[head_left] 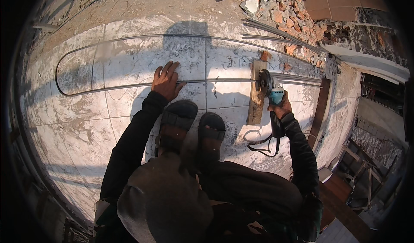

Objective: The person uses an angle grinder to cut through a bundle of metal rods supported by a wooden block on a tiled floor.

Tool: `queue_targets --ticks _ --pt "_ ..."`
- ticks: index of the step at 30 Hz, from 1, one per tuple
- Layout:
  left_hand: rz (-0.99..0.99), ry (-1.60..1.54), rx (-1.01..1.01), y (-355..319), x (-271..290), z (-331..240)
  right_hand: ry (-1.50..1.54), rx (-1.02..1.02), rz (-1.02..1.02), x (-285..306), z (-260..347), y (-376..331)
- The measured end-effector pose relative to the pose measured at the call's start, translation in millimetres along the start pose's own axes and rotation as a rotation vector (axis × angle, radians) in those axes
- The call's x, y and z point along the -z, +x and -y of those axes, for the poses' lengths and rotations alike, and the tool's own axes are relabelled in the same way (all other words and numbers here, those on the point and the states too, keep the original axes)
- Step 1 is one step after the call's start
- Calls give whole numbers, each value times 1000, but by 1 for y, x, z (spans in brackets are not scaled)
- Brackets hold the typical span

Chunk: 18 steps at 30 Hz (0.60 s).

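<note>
My right hand (282, 107) grips a teal and black angle grinder (273, 92). The grinder's disc (264, 82) sits over a wooden plank (256, 107), right where a long steel rod (228, 80) crosses it. My left hand (166, 82) lies on that rod further left, fingers spread and pressing it toward the tiled floor (129, 62). The rod bends round in a wide loop at the far left and runs back along the far side. Whether the disc touches the rod cannot be made out. A black cord (265, 151) trails from the grinder's rear end.
Several loose rods (284, 36) lie at the far right beside a heap of broken brick and rubble (280, 10). A brown beam (319, 109) lies under rod ends at the right. My sandalled feet (179, 118) stand close to the rod. Wooden frames (362, 174) are at the lower right.
</note>
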State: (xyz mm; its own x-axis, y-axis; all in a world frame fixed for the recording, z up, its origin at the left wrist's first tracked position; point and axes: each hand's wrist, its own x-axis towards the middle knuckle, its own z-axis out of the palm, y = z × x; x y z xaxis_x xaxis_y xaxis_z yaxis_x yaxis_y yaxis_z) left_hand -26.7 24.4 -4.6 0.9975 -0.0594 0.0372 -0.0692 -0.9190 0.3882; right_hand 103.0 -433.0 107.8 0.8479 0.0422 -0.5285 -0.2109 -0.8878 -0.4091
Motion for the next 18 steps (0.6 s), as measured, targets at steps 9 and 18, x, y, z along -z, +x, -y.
queue_targets --ticks 9,18 --pt "-58 -39 -30 1 -1 -1 183 42 43 -10 -47 9" --pt "-43 -25 -21 1 1 -2 224 58 52 -8 -39 6"
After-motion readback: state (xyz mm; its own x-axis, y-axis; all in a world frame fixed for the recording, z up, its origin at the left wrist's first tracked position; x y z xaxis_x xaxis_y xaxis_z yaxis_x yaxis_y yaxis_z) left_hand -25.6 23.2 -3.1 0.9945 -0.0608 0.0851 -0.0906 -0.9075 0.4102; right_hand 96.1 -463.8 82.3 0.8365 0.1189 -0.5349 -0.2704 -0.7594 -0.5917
